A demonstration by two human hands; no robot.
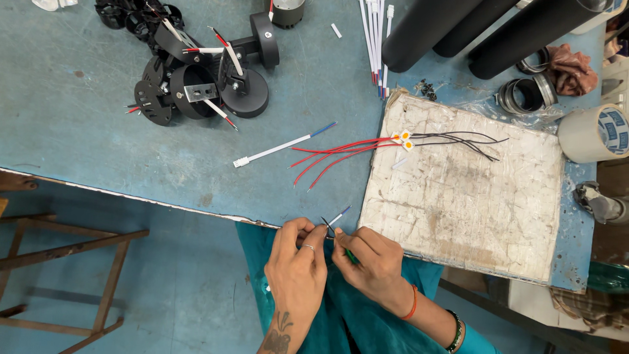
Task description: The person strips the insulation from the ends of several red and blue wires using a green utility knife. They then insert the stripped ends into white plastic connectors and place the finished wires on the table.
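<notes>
Pinching a thin wire [339,217] w/ both hands at the table [98,118] edge. Left hand [296,262] & right hand [367,259] fingers closed on it; wire points to 1 o'clock. Right also grips a green tool [351,256].

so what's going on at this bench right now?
A person seated at the edge of the blue table holds a short white-sleeved wire between both hands: left hand, right hand. The right hand also grips a small green-handled tool. On the table lie loose red wires, another white-sleeved wire, a worn white board and a pile of black lamp housings.
</notes>
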